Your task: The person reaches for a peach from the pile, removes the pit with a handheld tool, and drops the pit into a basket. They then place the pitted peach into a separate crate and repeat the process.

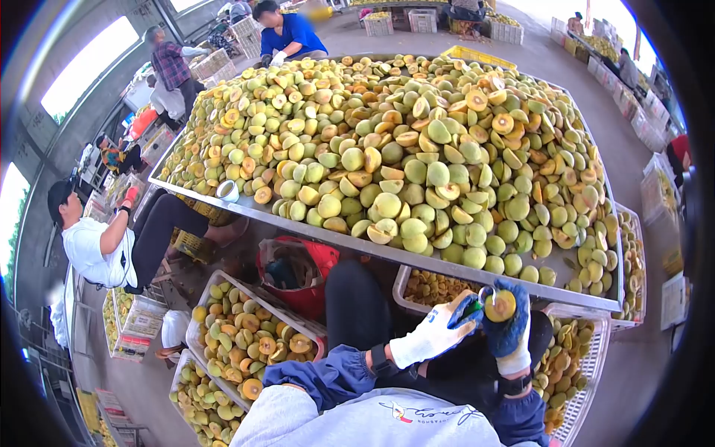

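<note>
My left hand, in a white glove with a blue palm, is closed around a green-handled tool with a curved metal end. That metal end meets the cut face of a yellow-fleshed peach half. Fingers of my right hand, gloved the same way, wrap the fruit from behind and to the right. Both hands are over my lap, just below the near edge of a metal-rimmed table. Heaped on that table are many green-yellow peaches, some whole and many halved.
A small white cup stands at the table's left corner. Under the table are a red bucket and a crate of cut pieces. Fruit crates flank me left and right. Co-workers sit at left and far side.
</note>
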### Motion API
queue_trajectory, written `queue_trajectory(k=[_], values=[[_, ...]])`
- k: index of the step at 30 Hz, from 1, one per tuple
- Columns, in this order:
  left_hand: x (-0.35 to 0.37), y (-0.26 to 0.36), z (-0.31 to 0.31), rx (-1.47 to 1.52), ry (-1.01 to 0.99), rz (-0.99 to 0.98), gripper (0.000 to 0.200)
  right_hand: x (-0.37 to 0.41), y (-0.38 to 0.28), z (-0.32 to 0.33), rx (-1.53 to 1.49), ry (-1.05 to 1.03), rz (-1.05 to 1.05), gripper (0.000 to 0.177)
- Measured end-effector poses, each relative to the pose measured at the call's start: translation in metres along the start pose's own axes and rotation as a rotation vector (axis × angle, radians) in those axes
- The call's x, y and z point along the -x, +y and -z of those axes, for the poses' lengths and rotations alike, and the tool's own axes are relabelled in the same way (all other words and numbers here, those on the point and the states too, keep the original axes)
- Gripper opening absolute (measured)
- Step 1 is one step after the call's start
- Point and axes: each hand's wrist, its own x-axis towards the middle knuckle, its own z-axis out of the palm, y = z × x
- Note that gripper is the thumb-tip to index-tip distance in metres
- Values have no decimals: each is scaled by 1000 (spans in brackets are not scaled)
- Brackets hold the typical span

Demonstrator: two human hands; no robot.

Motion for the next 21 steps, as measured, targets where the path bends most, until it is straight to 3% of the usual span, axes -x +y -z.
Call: queue_trajectory(k=[1,2,3,4,5,6,7,8,9,10,11,12,14,15,17,18,19,21], values=[[0,5,-2,-89,57,-67,44,-3,4,-7,57,-68,118,29],[0,8,-2,-118,59,24,44,-8,6,-10,37,-58,115,32],[1,5,-6,-197,187,-128,42,-13,8,-12,19,-47,113,35],[0,5,-6,-230,216,-208,41,-15,14,-15,212,-73,273,38],[-2,5,-3,-264,246,-290,40,-24,16,-13,-79,-99,90,36],[-2,9,-1,-259,238,-260,38,-27,17,-14,114,-147,208,31],[-3,6,1,-268,265,-295,35,-29,20,-17,307,-196,330,42],[-2,13,4,-294,266,-259,33,-31,23,-23,308,-137,339,45],[-1,18,9,-318,256,-221,32,-33,24,-30,648,-156,600,49],[-1,25,10,-312,250,-126,26,-36,25,-30,606,-176,572,52],[-5,22,13,-404,298,-261,23,-34,21,-37,743,-129,674,54],[-4,28,11,-403,313,-220,20,-40,32,-30,611,-105,633,54],[-5,25,11,-399,271,-134,27,-46,31,-25,586,-216,673,47],[-6,18,11,-421,279,-142,34,-46,34,-31,556,-193,757,21],[-7,14,9,-506,309,-280,27,-35,31,-43,369,-209,597,22],[-6,15,6,-560,334,-334,35,-37,32,-35,195,-236,395,28],[-7,13,3,-552,328,-327,35,-36,34,-37,52,-223,327,37],[-9,12,2,-565,325,-277,39,-36,36,-34,-125,-205,241,36]])
